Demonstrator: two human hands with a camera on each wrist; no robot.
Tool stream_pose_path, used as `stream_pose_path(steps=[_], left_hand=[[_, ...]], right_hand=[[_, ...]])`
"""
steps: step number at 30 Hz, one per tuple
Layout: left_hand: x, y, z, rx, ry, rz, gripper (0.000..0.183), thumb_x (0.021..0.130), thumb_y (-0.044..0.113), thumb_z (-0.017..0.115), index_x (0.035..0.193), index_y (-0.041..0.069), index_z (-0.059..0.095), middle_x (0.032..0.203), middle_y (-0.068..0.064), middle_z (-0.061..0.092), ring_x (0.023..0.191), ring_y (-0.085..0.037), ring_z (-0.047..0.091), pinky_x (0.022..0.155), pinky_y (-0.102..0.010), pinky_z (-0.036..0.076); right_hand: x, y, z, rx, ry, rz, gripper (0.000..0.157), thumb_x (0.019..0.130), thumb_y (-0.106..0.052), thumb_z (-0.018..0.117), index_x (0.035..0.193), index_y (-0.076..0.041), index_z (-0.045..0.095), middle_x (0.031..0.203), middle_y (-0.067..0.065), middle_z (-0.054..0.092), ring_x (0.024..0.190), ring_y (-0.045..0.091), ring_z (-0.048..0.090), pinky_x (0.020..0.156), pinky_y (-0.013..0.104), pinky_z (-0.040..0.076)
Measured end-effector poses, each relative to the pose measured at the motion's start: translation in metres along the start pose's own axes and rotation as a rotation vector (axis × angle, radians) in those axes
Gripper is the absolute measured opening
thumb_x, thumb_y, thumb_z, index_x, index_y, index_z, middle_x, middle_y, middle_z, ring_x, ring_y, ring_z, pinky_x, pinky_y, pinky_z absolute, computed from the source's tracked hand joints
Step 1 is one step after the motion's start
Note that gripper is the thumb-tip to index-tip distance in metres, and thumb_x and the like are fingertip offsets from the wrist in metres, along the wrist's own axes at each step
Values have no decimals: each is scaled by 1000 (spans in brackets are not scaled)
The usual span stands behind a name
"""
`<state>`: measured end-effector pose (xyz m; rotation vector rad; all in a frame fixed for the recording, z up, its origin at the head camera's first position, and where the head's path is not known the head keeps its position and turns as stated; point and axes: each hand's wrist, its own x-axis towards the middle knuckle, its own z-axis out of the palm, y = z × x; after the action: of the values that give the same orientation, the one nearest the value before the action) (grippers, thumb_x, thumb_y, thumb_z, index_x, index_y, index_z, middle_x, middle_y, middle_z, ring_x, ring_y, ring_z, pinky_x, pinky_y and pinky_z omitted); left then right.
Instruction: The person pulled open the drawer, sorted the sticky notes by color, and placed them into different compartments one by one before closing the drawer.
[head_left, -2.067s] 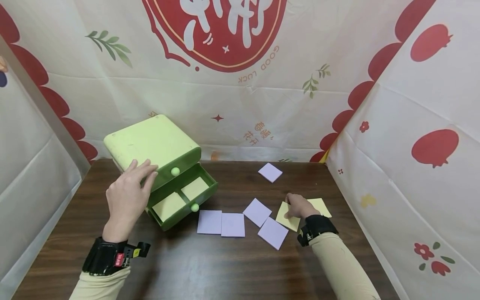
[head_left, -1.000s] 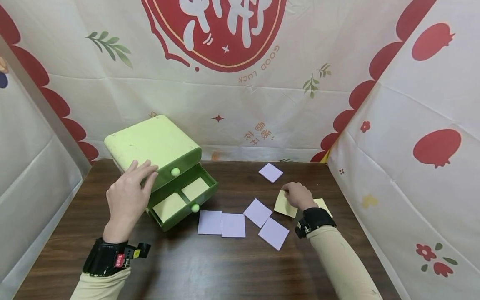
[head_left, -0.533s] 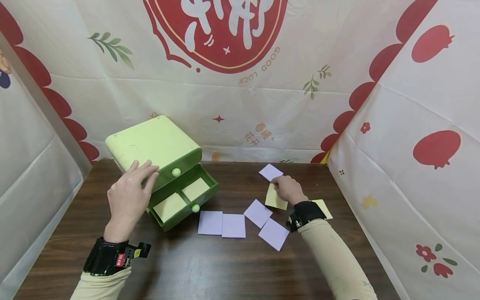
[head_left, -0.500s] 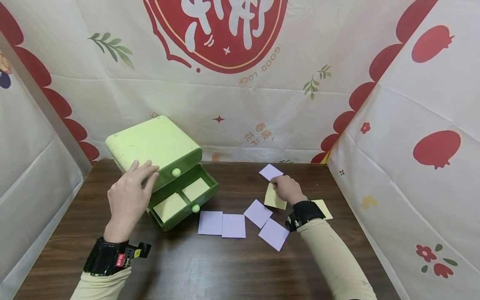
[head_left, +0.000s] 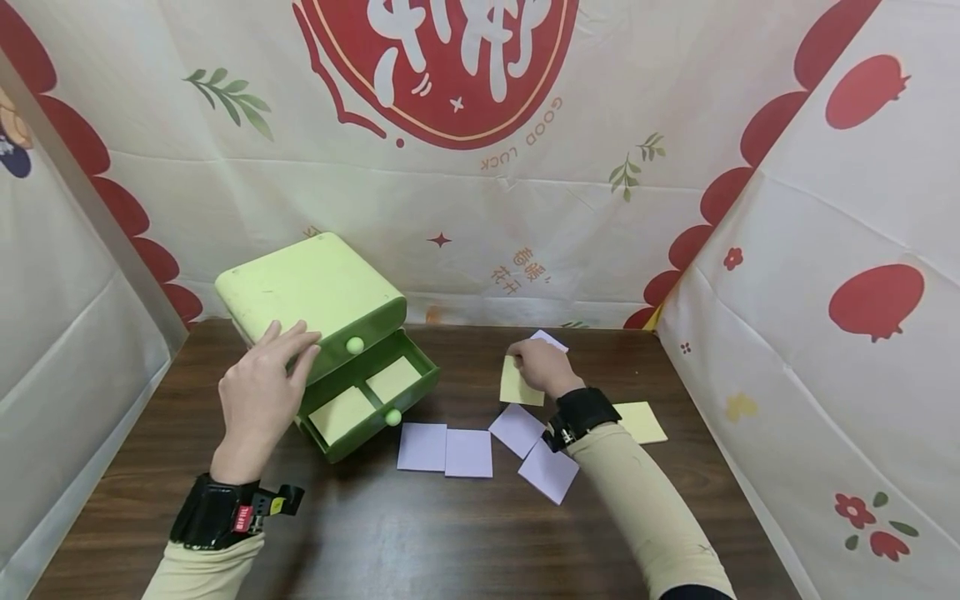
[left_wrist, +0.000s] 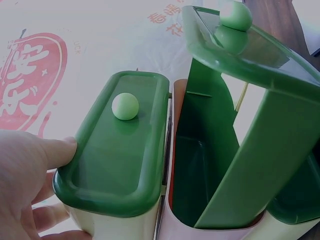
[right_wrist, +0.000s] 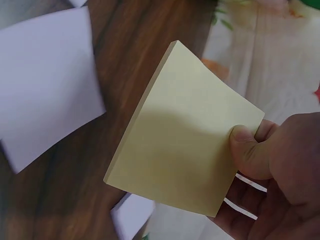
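Between thumb and fingers, my right hand (head_left: 543, 367) pinches a yellow sticky note pad (head_left: 519, 385); its thickness shows in the right wrist view, where the thumb lies on the pad's face (right_wrist: 185, 135). It is above the table, behind the purple pads. My left hand (head_left: 258, 396) rests at the near corner of a light green drawer cabinet (head_left: 311, 283). In the left wrist view, its thumb touches the edge of the shut upper drawer front (left_wrist: 112, 165). The lower drawer (head_left: 386, 425) is pulled out, with a yellow pad (head_left: 341, 414) and another yellow pad (head_left: 393, 379) either side of a divider.
Several purple sticky note pads lie on the brown table (head_left: 420, 542): a left pair (head_left: 444, 450), a tilted pair (head_left: 547, 471) partly behind the right wrist, and one at the back (head_left: 551, 339). Another yellow pad (head_left: 639, 422) lies at right. Printed cloth (head_left: 480, 208) encloses the table.
My right hand has lifted the yellow pad off the table at the right and carried it left toward the drawer. My left hand and the cabinet have stayed in place.
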<state>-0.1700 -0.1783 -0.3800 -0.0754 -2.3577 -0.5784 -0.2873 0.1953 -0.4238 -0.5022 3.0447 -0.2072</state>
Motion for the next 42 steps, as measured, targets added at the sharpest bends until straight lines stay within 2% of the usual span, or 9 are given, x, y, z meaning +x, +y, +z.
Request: stream_pose_path(steps=[9, 16, 20, 24, 29, 31, 34, 39, 42], left_hand=[[-1, -1, 1, -2, 4, 2, 21, 89, 24, 72, 108, 18, 76, 119, -6, 71, 120, -34, 62, 38, -28, 20], [0, -1, 0, -4, 8, 9, 21, 89, 24, 72, 108, 17, 76, 119, -6, 71, 120, -34, 62, 38, -28, 19], [0, -1, 0, -1, 13, 8, 21, 89, 24, 72, 108, 18, 76, 119, -6, 71, 120, -34, 62, 38, -28, 20], [0, -1, 1, -6, 8, 6, 21, 89, 24, 72, 109, 18, 76, 120, -6, 71, 120, -34, 62, 38, -28, 19], [-1, -1, 1, -12, 0, 1, 22, 89, 24, 72, 109, 17, 75, 120, -6, 71, 121, -33, 62, 38, -29, 18], [-2, -1, 2, -12, -3, 0, 22, 89, 24, 72, 109, 17, 75, 120, -6, 71, 121, -33, 62, 38, -29, 18], [-2, -2, 2, -9, -2, 2, 22, 89, 24, 72, 109, 17, 75, 120, -6, 71, 120, -33, 62, 38, -29, 18], [-1, -3, 2, -5, 6, 4, 22, 89, 25, 72, 109, 18, 76, 120, -6, 71, 120, -33, 62, 38, -28, 19], [-1, -2, 2, -5, 6, 4, 21, 89, 24, 72, 109, 18, 76, 120, -6, 71, 120, -33, 62, 38, -28, 19]], right_hand=[[13, -40, -22, -29, 12, -84, 24, 95, -9, 57, 113, -15, 71, 111, 7, 72, 99, 26, 66, 81, 44, 52], [21, -73, -41, -71, 65, -209, 17, 94, -8, 58, 100, -14, 73, 97, 6, 72, 86, 23, 65, 74, 41, 51], [26, -90, -50, -34, 72, -243, 26, 95, -7, 56, 110, -19, 73, 95, 4, 70, 76, 19, 58, 66, 34, 47], [31, -106, -59, -25, 77, -282, 30, 96, -7, 54, 115, -21, 72, 101, 1, 72, 80, 18, 60, 67, 33, 48], [34, -128, -69, -42, 84, -312, 23, 95, -8, 55, 106, -20, 72, 99, 0, 72, 82, 19, 61, 66, 32, 46], [34, -136, -71, -45, 87, -313, 24, 96, -9, 54, 106, -22, 72, 98, -1, 72, 77, 18, 60, 60, 31, 44], [34, -147, -71, -45, 94, -338, 27, 97, -9, 53, 109, -23, 73, 103, -3, 73, 79, 16, 61, 59, 29, 45], [36, -162, -62, -65, 104, -390, 30, 99, -9, 52, 116, -23, 71, 111, -4, 72, 97, 15, 65, 77, 30, 51], [35, -168, -55, -62, 111, -415, 30, 100, -10, 51, 117, -23, 71, 111, -3, 72, 101, 16, 65, 83, 30, 51]])
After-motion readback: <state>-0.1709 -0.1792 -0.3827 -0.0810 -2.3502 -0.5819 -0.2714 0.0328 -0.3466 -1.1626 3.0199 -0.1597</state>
